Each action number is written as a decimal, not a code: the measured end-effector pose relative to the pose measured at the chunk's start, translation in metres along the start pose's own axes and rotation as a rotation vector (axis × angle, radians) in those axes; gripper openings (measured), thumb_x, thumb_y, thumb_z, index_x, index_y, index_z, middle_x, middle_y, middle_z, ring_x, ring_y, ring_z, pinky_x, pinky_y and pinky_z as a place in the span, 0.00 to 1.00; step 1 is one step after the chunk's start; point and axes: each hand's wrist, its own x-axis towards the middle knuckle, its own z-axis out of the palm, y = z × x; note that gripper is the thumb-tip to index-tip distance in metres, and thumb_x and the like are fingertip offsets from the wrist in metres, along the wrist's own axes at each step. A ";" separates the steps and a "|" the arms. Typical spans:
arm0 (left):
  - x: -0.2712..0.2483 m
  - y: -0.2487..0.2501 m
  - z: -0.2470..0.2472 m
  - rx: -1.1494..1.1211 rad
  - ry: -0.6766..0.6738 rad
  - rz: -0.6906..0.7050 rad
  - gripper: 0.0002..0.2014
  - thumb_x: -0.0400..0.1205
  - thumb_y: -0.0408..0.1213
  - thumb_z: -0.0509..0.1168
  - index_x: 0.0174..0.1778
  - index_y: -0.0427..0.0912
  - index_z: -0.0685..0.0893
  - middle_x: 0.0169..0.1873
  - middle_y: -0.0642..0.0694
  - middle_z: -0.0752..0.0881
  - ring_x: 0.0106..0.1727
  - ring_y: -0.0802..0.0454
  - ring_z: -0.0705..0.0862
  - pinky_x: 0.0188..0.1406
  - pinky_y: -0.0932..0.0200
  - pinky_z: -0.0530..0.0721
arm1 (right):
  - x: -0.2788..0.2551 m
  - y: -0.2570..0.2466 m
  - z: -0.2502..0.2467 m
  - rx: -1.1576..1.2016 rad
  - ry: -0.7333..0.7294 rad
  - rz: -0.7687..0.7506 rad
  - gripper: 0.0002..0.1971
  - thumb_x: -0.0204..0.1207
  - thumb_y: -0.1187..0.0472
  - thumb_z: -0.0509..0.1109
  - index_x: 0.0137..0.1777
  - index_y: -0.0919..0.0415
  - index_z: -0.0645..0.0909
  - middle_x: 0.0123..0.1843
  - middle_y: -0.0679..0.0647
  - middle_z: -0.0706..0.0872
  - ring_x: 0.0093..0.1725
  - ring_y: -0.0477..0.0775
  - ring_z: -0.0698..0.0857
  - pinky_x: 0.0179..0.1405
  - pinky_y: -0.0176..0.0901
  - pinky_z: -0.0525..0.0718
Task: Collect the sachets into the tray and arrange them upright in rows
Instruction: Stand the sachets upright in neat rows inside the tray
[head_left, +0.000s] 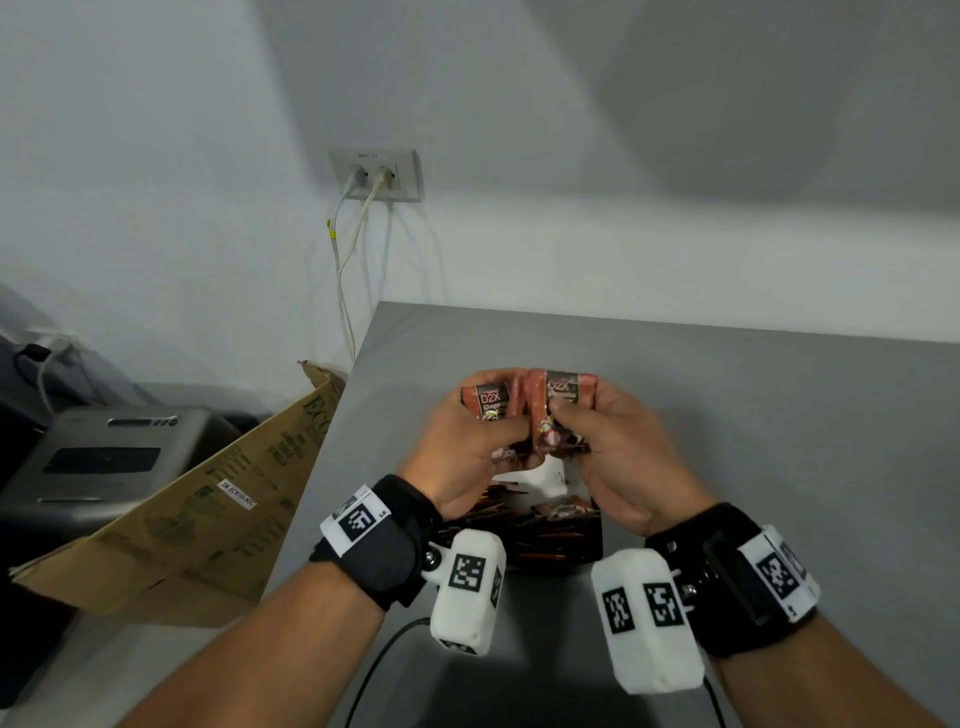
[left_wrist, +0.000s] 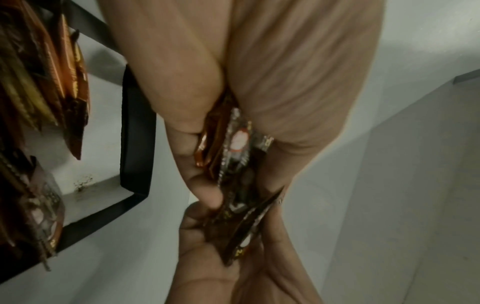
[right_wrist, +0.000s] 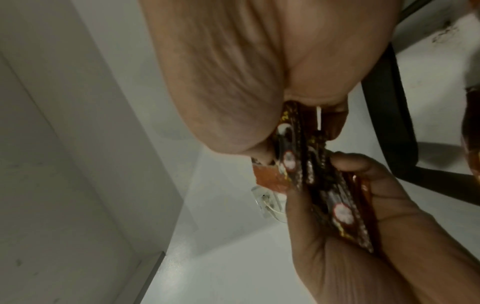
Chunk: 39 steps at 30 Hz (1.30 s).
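Head view: we log our left hand (head_left: 470, 447) and right hand (head_left: 618, 441), each grip closed on sachets (head_left: 530, 410) above the tray (head_left: 587, 540) on the bench (head_left: 779, 415); "D2X" legible. Left wrist view: more sachets (left_wrist: 39, 82) standing in the tray (left_wrist: 137, 123). Right wrist view: sachet edges (right_wrist: 306, 164), print unreadable.

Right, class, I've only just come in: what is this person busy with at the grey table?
A person is sorting sachets. Both hands are raised above the grey table, each holding a small bunch: the left hand grips the left bunch of sachets, the right hand pinches the right bunch, and the two bunches meet in the middle. Below the hands sits the black tray, which already holds other sachets, some leaning. The held bunches are not yet in it.
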 end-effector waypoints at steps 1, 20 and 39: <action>0.000 0.001 -0.002 -0.037 0.004 -0.021 0.20 0.82 0.17 0.62 0.67 0.38 0.82 0.49 0.37 0.89 0.44 0.43 0.90 0.37 0.49 0.89 | 0.002 -0.002 -0.002 0.020 0.028 -0.018 0.10 0.85 0.72 0.63 0.56 0.62 0.86 0.50 0.62 0.93 0.50 0.59 0.90 0.56 0.55 0.88; 0.002 0.005 -0.009 -0.104 0.042 -0.058 0.14 0.85 0.24 0.58 0.64 0.35 0.82 0.49 0.34 0.86 0.40 0.43 0.87 0.37 0.50 0.86 | 0.008 -0.006 -0.005 0.090 0.044 0.009 0.11 0.88 0.68 0.61 0.57 0.62 0.86 0.45 0.58 0.94 0.42 0.54 0.91 0.36 0.43 0.87; 0.004 0.005 -0.003 -0.110 0.051 0.050 0.22 0.70 0.20 0.66 0.60 0.39 0.83 0.47 0.37 0.87 0.43 0.46 0.87 0.37 0.51 0.86 | 0.009 -0.011 -0.004 -0.049 -0.043 -0.038 0.11 0.87 0.68 0.64 0.63 0.67 0.84 0.56 0.67 0.92 0.58 0.67 0.90 0.61 0.59 0.87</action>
